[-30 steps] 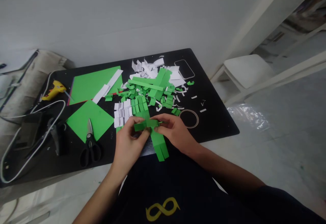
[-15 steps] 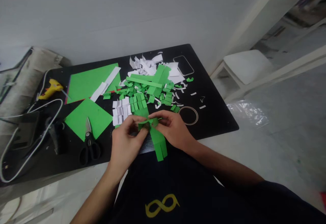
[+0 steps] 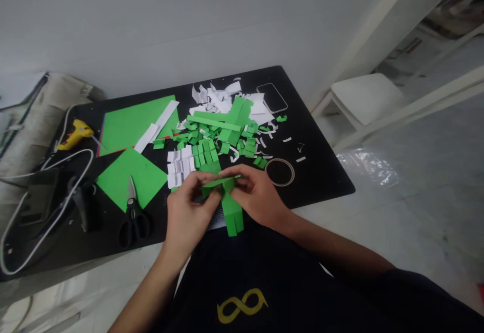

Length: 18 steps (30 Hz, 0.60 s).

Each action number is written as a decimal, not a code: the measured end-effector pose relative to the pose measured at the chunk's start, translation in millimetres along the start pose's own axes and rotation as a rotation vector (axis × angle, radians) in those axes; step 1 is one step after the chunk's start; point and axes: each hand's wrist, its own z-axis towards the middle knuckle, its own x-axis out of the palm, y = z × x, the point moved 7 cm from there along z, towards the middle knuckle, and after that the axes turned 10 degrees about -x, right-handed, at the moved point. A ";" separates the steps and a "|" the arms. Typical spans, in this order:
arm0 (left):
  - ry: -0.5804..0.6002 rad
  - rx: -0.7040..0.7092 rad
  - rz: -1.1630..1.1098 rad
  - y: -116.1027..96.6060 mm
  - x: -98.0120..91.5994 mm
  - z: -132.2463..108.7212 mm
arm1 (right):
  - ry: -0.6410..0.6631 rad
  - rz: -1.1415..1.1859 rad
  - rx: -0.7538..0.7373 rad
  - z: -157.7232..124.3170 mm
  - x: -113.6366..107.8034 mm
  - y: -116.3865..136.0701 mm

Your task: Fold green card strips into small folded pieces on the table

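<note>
Between my two hands is a green paper strip (image 3: 231,206), with a fold standing up across its upper part and slit flaps hanging at its lower end. My left hand (image 3: 191,207) pinches the fold's left end between thumb and fingers. On the other end, my right hand (image 3: 260,197) is closed in the same way, thumb below and fingers on top. Just beyond my hands lie slit and folded white paper pieces (image 3: 180,165) and slit green paper pieces (image 3: 204,152). Part of the strip is hidden behind my fingers.
Black-handled scissors (image 3: 132,212) rest partly on a green square sheet (image 3: 130,174). A yellow glue gun (image 3: 77,133) with a white cord is at the left. Green scraps (image 3: 200,130) and white scraps (image 3: 217,98) cover the table's middle. A ring of tape (image 3: 280,172) lies right of my hand.
The green strip has tilted, so its lower flaps have shifted slightly left and up. The fold between my fingers shows a broader face. Both hands have kept their pinch.
</note>
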 end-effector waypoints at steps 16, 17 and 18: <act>0.038 -0.002 -0.042 -2.2 -2.1 1.3 | -0.030 0.045 -0.032 3.9 -0.6 0.8; 0.038 -0.003 -0.037 -2.0 -1.5 1.7 | -0.036 0.042 -0.033 4.0 -1.0 1.2; 0.040 -0.003 -0.032 -1.8 -0.8 2.0 | -0.041 0.037 -0.034 3.9 -1.2 1.4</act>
